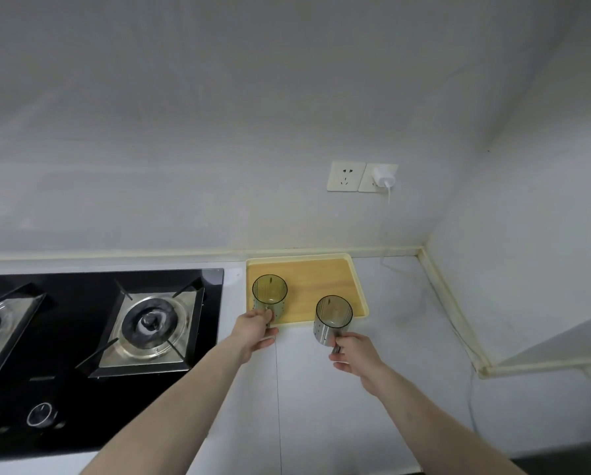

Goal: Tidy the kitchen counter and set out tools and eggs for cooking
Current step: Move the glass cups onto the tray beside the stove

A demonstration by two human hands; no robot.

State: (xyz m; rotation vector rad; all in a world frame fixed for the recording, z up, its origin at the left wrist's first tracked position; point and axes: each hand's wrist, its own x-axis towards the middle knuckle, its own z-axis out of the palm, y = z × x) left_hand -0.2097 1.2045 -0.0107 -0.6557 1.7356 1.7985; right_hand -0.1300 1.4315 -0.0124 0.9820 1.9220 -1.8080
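My left hand (255, 329) grips left glass (269, 296) on yellow tray (325, 279); my right hand (354, 353) grips right glass (333, 318) at the tray's front edge, beside stove (98, 323).

A home kitchen, probably: gas hob (92, 323) (two burners) set in a counter (321, 389) beneath wall sockets (362, 176).

L forearm (170, 399) bare, no sleeve | R forearm (424, 416) bare, no sleeve | no gloves/rings

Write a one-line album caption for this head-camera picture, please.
Each hand, left and right, holds a glass cup at a yellow tray beside the stove.
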